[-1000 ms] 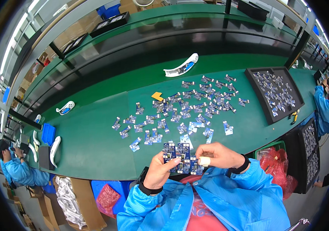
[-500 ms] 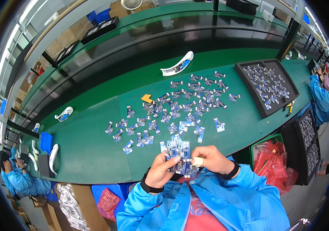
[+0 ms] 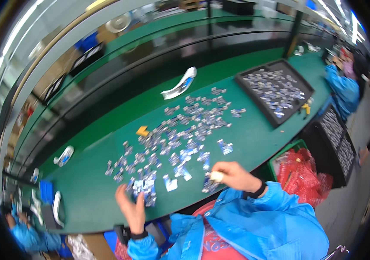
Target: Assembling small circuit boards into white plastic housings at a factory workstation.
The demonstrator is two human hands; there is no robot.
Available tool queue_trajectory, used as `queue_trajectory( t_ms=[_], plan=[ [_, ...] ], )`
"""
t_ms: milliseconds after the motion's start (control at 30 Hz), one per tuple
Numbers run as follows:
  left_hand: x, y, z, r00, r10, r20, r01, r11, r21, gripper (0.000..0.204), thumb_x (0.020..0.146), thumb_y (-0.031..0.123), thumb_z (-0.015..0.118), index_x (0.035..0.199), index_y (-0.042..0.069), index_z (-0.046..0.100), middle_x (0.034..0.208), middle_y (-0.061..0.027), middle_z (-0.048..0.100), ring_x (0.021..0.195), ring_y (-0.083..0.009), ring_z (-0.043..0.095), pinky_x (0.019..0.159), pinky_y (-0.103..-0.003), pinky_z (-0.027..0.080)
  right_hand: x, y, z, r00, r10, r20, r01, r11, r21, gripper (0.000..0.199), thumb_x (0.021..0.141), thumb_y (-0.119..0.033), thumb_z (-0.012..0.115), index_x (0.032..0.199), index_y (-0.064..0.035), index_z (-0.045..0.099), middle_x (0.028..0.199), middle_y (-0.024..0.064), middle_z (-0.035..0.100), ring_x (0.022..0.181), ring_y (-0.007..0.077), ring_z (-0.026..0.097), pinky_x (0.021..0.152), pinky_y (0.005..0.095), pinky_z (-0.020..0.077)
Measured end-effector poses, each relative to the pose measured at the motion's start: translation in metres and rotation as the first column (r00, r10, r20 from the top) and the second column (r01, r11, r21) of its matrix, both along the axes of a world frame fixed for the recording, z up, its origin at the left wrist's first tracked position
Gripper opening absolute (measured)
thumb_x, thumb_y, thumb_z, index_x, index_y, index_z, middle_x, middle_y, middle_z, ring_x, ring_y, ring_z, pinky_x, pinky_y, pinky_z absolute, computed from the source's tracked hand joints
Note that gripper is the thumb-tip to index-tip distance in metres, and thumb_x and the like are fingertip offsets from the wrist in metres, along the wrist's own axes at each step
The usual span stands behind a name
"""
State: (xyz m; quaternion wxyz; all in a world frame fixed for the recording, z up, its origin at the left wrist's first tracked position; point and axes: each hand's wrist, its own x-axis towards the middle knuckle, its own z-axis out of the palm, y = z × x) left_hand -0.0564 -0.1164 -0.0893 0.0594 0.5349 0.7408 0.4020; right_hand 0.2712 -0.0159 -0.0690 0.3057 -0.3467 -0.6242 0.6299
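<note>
My left hand (image 3: 130, 207) is at the near side of the table, its fingers and thumb spread. Just beyond its fingertips is a cluster of blue circuit boards (image 3: 149, 190); blur hides whether they touch. A pale wrap covers one fingertip of my right hand (image 3: 239, 177), which pinches a small blue circuit board (image 3: 210, 185) above the table's near edge. Between and beyond both hands, many loose blue circuit boards (image 3: 193, 125) lie scattered on the green table (image 3: 89, 186). A single board (image 3: 170, 183) rests between my hands.
A black foam tray (image 3: 276, 123) of boards stands at the right, with yellow-handled pliers (image 3: 307, 107) beside it. Red bubble wrap (image 3: 302, 177) fills a green crate below. A white curved shell (image 3: 179, 86) and an orange piece (image 3: 142, 131) lie farther back. Co-workers sit at both sides.
My hands have moved apart: the left went left and let go of the stacked boards, while the right keeps a board. The whole view has shifted and tilted.
</note>
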Motion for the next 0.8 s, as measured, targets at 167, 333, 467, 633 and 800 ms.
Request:
queue_trajectory(
  t_ms=[167,333,467,633,800],
  plan=[
    [0.076,0.005,0.045,0.848,-0.315,0.426,0.376,0.924,-0.064,0.020,0.088,0.007,0.060,0.105,-0.003,0.055,0.105,-0.0129,0.059,0.093,-0.0189,0.058,0.078,-0.030,0.047,-0.017,-0.012,0.014,0.994,0.106,-0.021,-0.104,0.989,0.101,0.020,0.094,-0.021,0.057,0.092,-0.0013,0.060,0.077,0.0050,0.061,0.072,0.0102,0.057,0.066,0.0285,0.0474],
    [0.116,0.018,0.025,-0.041,-0.135,0.990,0.784,0.610,0.116,0.019,0.101,0.014,0.043,0.101,-0.001,0.055,0.088,-0.0090,0.061,0.076,-0.0121,0.057,0.071,-0.027,0.047,-0.008,-0.026,0.017,0.993,0.119,-0.003,-0.117,0.977,0.178,0.019,0.094,-0.020,0.058,0.091,-0.0010,0.058,0.075,0.0057,0.061,0.067,0.0111,0.056,0.059,0.0288,0.0439],
    [0.139,0.024,0.013,-0.385,-0.018,0.923,0.769,0.546,0.332,0.024,0.101,0.020,0.044,0.105,-0.002,0.053,0.087,-0.0092,0.059,0.074,-0.0152,0.055,0.068,-0.027,0.045,0.010,-0.034,0.014,0.991,0.098,-0.094,-0.095,0.995,0.043,0.021,0.095,-0.020,0.055,0.090,0.0001,0.057,0.076,0.0053,0.062,0.072,0.0118,0.059,0.066,0.0287,0.0476],
    [0.141,0.026,0.022,-0.137,-0.022,0.990,0.725,0.679,0.116,0.022,0.099,0.019,0.047,0.099,-0.001,0.056,0.079,-0.0098,0.059,0.067,-0.0172,0.057,0.063,-0.029,0.046,0.066,-0.034,0.017,0.925,-0.372,0.082,0.356,0.921,0.155,0.015,0.090,-0.015,0.063,0.091,0.0001,0.065,0.082,0.0054,0.065,0.078,0.0122,0.061,0.070,0.0285,0.0503],
    [0.097,0.034,0.024,0.435,-0.211,0.875,0.546,0.835,-0.071,0.019,0.096,0.012,0.052,0.106,-0.002,0.060,0.083,-0.0012,0.064,0.069,-0.0074,0.056,0.061,-0.023,0.045,0.199,-0.062,0.013,0.392,-0.797,0.459,0.443,0.601,0.666,0.015,0.076,0.003,0.062,0.090,0.0003,0.065,0.083,0.0140,0.062,0.076,0.0292,0.063,0.069,0.0350,0.0492]
  ],
)
